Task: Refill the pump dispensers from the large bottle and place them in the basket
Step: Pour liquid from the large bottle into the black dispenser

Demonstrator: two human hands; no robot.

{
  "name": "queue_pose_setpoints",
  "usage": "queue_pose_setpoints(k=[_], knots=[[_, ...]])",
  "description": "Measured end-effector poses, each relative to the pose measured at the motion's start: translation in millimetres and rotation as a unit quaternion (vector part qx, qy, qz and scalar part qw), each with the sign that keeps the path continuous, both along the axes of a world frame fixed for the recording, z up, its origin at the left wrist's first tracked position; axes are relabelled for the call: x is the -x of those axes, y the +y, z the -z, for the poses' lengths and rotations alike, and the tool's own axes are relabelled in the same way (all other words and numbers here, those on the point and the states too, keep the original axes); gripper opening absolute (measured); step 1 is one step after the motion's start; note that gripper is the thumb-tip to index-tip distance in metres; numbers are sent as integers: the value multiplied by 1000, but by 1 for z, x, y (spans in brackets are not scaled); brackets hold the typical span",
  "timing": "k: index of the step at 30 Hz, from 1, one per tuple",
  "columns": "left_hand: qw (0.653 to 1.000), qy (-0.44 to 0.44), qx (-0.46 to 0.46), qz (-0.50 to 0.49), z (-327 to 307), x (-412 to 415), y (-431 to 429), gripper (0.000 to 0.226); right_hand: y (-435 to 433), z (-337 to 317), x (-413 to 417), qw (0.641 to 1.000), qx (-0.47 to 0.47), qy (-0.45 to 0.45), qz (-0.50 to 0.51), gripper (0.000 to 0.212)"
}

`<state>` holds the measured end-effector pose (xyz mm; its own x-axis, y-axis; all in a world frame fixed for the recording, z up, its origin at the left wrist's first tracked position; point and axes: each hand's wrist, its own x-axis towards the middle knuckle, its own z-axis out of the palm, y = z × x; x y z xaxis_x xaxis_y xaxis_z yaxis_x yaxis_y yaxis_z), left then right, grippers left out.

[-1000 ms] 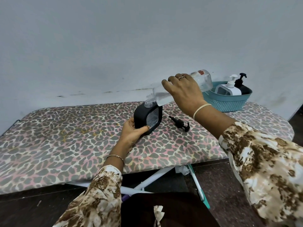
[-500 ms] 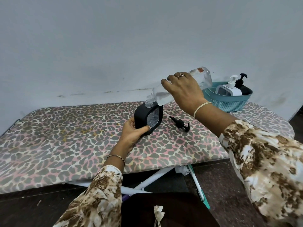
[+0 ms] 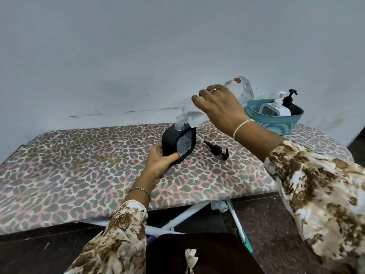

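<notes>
- Left hand (image 3: 160,161): fingers curled round the lower side of the black dispenser (image 3: 173,139), thumb pressed on its front edge. Firm wrap, not a fingertip pinch. The dispenser sits on the ironing board (image 3: 79,165), pump off, clear neck open at the top, and it looks a bit tilted imo.
- Its pump head (image 3: 217,150) lies loose on the board just beside it, to the right.
- Right hand (image 3: 219,107): wrapped over the middle of the large bottle (image 3: 190,116), fingers curled on top. The bottle is tipped mouth-down w/ its threaded mouth right at the dispenser neck. Touching or a hair above, can't tell.
- Risks, afaict: both openings are narrow, so a small wobble in either hand probably sends liquid down the black side and into the fabric cover. Tipping steeper could glug and overshoot. The fill level is hard to read, so it could overflow.
- Basket (image 3: 276,123): at the far right end, already holding a white dispenser (image 3: 276,108) and a black one (image 3: 290,103).
</notes>
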<state>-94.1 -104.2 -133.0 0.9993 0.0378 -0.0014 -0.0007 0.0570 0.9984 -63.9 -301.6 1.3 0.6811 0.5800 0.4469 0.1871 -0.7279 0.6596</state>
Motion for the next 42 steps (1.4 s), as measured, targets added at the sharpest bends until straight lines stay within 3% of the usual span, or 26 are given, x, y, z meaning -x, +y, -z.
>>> queue_pose_setpoints(k=[28, 42], knots=[[1000, -7, -3, -1, 6, -6, 0, 48, 7, -23, -4, 991, 124, -25, -49, 42], [1000, -13, -7, -2, 2, -1, -1, 39, 9, -32, -15, 981, 168, -46, -89, 29]])
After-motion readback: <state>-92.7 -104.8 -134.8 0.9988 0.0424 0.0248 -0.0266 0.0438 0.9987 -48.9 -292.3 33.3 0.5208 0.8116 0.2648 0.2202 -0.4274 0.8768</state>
